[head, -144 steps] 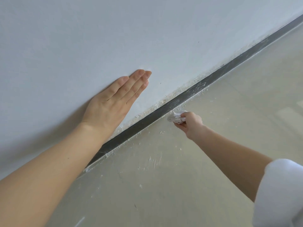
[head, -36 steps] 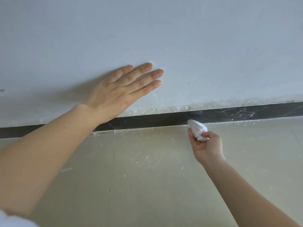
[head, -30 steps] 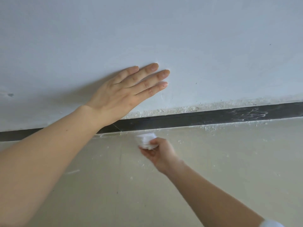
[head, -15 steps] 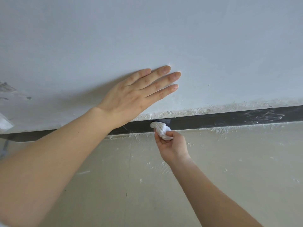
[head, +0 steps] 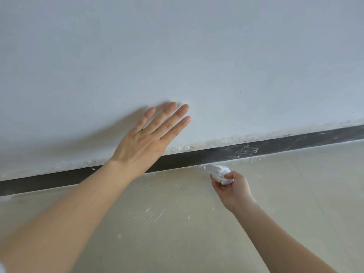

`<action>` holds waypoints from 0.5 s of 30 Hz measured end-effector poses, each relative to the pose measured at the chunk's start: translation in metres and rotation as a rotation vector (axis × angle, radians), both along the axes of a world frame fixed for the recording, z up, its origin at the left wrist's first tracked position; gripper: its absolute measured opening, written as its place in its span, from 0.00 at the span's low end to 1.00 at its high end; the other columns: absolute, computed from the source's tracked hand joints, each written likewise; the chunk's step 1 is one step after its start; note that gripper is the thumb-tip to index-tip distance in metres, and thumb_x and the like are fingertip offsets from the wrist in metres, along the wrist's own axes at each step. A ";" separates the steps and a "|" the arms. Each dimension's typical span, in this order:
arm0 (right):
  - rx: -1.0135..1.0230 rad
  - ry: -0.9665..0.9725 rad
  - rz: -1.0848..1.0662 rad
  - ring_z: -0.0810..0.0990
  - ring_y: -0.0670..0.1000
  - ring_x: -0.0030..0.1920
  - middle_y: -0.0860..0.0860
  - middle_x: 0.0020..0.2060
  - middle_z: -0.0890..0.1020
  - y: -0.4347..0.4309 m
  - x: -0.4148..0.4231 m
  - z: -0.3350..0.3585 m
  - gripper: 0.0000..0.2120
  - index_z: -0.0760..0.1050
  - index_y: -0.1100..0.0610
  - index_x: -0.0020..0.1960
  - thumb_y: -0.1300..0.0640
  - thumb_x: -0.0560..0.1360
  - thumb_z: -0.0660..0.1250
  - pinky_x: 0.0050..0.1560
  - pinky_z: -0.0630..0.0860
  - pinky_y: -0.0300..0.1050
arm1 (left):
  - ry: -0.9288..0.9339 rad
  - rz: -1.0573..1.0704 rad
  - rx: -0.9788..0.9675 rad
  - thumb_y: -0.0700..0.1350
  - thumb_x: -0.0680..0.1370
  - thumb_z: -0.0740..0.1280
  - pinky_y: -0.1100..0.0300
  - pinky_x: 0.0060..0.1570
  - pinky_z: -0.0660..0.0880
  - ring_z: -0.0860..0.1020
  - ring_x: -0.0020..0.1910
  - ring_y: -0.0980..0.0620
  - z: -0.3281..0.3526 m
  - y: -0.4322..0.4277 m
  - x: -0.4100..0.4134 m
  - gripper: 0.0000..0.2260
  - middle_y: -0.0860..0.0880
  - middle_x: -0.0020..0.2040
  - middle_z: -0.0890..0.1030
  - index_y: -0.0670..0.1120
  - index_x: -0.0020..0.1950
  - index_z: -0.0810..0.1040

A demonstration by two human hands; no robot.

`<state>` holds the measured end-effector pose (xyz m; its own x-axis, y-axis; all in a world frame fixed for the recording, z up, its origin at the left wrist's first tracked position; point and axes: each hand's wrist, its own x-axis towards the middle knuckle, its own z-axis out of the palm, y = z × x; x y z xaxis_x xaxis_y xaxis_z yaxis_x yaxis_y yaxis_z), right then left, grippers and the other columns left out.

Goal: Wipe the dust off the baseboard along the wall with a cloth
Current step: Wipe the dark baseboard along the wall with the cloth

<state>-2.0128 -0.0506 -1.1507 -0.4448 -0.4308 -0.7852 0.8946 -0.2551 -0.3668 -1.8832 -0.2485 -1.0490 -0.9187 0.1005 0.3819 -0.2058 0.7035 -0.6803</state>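
The crumpled white cloth (head: 220,173) sits at the lower edge of the dark baseboard (head: 187,160), pinched in the right hand (head: 232,191), while above the baseboard the left hand (head: 149,137) lies flat, fingers straight, against the wall (head: 197,56).

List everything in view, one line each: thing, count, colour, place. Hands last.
wall: one, pale grey-white, upper half.
baseboard: one, black, along the wall's foot, white streaks right of centre.
dust: a line of whitish crumbs, along the wall-baseboard joint.
floor: one, beige, lower half, white specks and smears.
cloth: one, white, bunched, at the baseboard's lower edge.
left hand: fingers straight, at the wall above the baseboard.
right hand: on the right, holds the cloth.
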 end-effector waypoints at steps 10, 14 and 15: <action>-0.080 -0.040 0.194 0.80 0.57 0.47 0.63 0.47 0.79 -0.052 0.031 -0.010 0.08 0.73 0.68 0.54 0.70 0.78 0.57 0.50 0.78 0.47 | 0.095 0.049 0.064 0.45 0.77 0.61 0.50 0.74 0.45 0.40 0.77 0.48 -0.019 0.012 -0.026 0.35 0.49 0.79 0.41 0.47 0.80 0.47; -0.086 -0.041 0.079 0.81 0.59 0.44 0.64 0.45 0.80 -0.045 0.005 -0.012 0.11 0.71 0.69 0.56 0.72 0.77 0.55 0.44 0.82 0.49 | 0.111 0.048 0.086 0.44 0.77 0.63 0.50 0.74 0.44 0.40 0.77 0.49 -0.022 0.010 -0.027 0.35 0.50 0.79 0.41 0.47 0.80 0.48; -0.071 -0.030 0.039 0.80 0.59 0.43 0.64 0.45 0.79 -0.039 -0.003 -0.013 0.11 0.71 0.69 0.56 0.72 0.77 0.54 0.42 0.82 0.50 | 0.116 0.045 0.092 0.44 0.77 0.63 0.50 0.74 0.44 0.40 0.77 0.49 -0.023 0.010 -0.026 0.35 0.50 0.79 0.41 0.48 0.80 0.47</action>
<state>-2.0162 -0.0898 -1.1634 -0.4035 -0.5027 -0.7645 0.9147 -0.2444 -0.3220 -1.9097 -0.2383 -1.0719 -0.8707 0.0201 0.4914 -0.3117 0.7503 -0.5830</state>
